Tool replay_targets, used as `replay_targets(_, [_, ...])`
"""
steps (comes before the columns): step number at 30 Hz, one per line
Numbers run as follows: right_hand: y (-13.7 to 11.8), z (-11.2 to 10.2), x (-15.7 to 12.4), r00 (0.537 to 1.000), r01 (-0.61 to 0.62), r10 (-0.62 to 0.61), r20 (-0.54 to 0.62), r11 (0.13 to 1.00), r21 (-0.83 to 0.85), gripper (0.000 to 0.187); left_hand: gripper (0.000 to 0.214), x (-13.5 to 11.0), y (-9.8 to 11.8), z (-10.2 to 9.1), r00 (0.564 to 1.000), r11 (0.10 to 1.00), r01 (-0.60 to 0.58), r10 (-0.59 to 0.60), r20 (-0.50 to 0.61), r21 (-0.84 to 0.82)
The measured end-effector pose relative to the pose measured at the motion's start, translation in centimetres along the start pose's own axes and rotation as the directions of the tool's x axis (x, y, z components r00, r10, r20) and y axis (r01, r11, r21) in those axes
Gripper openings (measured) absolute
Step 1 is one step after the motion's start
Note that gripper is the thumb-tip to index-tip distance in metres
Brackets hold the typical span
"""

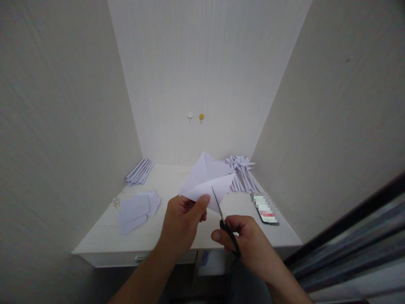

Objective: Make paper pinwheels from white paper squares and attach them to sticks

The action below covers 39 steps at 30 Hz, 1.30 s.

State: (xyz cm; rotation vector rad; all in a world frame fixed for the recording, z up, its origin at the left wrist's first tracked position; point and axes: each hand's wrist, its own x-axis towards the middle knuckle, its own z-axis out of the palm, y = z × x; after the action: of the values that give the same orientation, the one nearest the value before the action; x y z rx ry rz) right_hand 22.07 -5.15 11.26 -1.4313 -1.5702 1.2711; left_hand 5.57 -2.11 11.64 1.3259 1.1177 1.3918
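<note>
My left hand (185, 219) pinches the lower corner of a folded white paper (207, 177), holding it up above the desk. My right hand (245, 240) is wrapped round the black handles of a pair of scissors (225, 226). The scissor blades point up and reach into the paper's lower edge. Both hands hover over the front edge of the pale desk (177, 236).
Loose white sheets (137, 209) lie on the desk's left side, with a bundle of rolled paper sticks (139, 171) behind them. Paper pinwheels on sticks (242, 171) are heaped at the back right. A phone (265, 209) lies at the right. Walls close in on three sides.
</note>
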Motion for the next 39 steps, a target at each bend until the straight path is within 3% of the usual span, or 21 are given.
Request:
replay_targets(4, [1.3, -0.5, 0.3, 0.999, 0.018, -0.017, 0.029, 0.999, -0.047, 0.042, 0.043, 0.4, -0.9, -0.2, 1.000, 0.999, -0.010, 0.010, -0.010, -0.052])
replay_targets(7, [3.6, -1.6, 1.8, 0.996, -0.004, 0.024, 0.081, 0.973, -0.232, 0.039, 0.037, 1.1, -2.5, -0.7, 0.996, 0.987, 0.035, -0.048, -0.076, -0.156])
replay_targets(9, [5.4, -2.4, 3.6, 0.992, -0.098, 0.122, 0.013, 0.855, -0.510, 0.037, 0.034, 1.5, -4.2, -1.1, 0.982, 0.968, 0.095, -0.129, -0.134, -0.234])
replay_targets(12, [7.9, -3.2, 7.0, 0.976, -0.213, 0.193, -0.103, 0.727, -0.653, 0.029, 0.036, 1.7, -7.2, -1.5, 0.963, 0.939, 0.171, -0.224, -0.151, -0.298])
replay_targets(14, [9.1, -3.4, 9.0, 0.961, -0.260, 0.248, -0.122, 0.663, -0.702, 0.020, 0.037, 1.5, -8.9, -1.6, 0.949, 0.915, 0.221, -0.282, -0.142, -0.338])
replay_targets(16, [9.9, -3.4, 10.6, 0.951, -0.284, 0.281, -0.131, 0.625, -0.727, 0.027, 0.037, 1.2, -10.3, -1.7, 0.935, 0.892, 0.262, -0.330, -0.133, -0.369])
replay_targets(20, [10.9, -3.5, 12.1, 0.953, -0.288, 0.267, -0.146, 0.633, -0.719, 0.033, 0.036, 0.8, -12.0, -2.1, 0.912, 0.861, 0.308, -0.389, -0.133, -0.406])
replay_targets(26, [12.5, -3.8, 11.3, 0.971, -0.175, 0.063, -0.230, 0.843, -0.508, 0.027, 0.036, 0.4, -13.9, -3.1, 0.893, 0.844, 0.333, -0.425, -0.147, -0.420])
replay_targets(30, [12.3, -0.9, 10.4, 0.972, -0.031, -0.009, -0.235, 0.986, -0.164, 0.050, 0.036, -0.3, -14.6, -2.4, 0.895, 0.847, 0.378, -0.438, -0.088, -0.375])
replay_targets(33, [11.4, 1.9, 10.5, 0.994, 0.038, -0.024, -0.105, 0.990, 0.134, 0.059, 0.035, -1.1, -14.7, -1.7, 0.893, 0.852, 0.422, -0.450, -0.022, -0.309])
replay_targets(36, [10.6, 3.2, 10.8, 0.998, 0.046, -0.029, -0.055, 0.942, 0.333, 0.042, 0.034, -1.6, -14.3, -1.8, 0.891, 0.862, 0.436, -0.453, -0.011, -0.260])
replay_targets(39, [10.3, 3.4, 10.8, 1.000, 0.026, -0.017, -0.025, 0.901, 0.433, 0.031, 0.032, -1.9, -13.7, -2.7, 0.897, 0.878, 0.409, -0.437, -0.069, -0.248])
